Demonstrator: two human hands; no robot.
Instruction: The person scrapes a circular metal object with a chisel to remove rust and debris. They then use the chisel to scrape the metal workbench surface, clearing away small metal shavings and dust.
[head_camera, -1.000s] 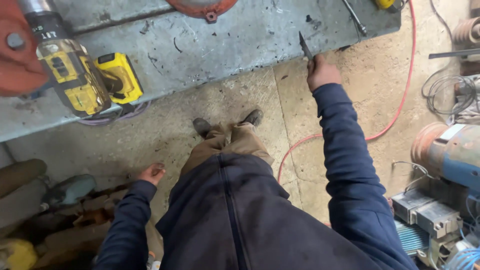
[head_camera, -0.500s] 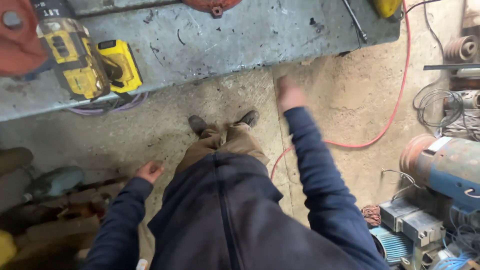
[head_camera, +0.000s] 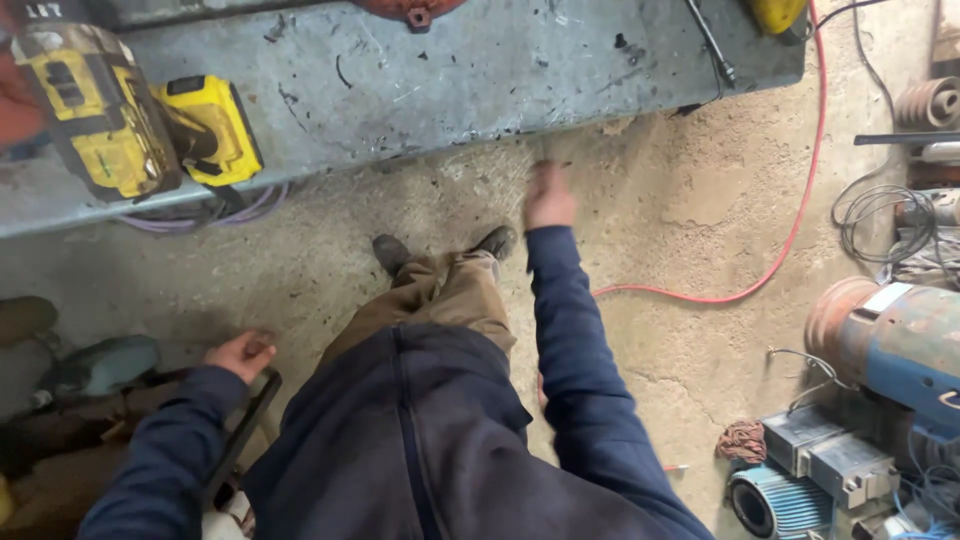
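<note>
Head view, measured from the grey steel desk (head_camera: 480, 80): on its left end lies a yellow cordless drill (head_camera: 120, 115); well below it the left hand (head_camera: 240, 355) rests loosely curled on a dark bar (head_camera: 245, 435); the right hand (head_camera: 548, 195) (blurred, grip unreadable) hangs just under the desk's edge.

Right hand (head_camera: 549, 196) hangs empty below the grey workbench (head_camera: 480, 80).

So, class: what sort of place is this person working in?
Most likely a repair workshop: a yellow cordless drill lies on a worn metal workbench, and old electric motors and a red hose crowd the concrete floor.
</note>
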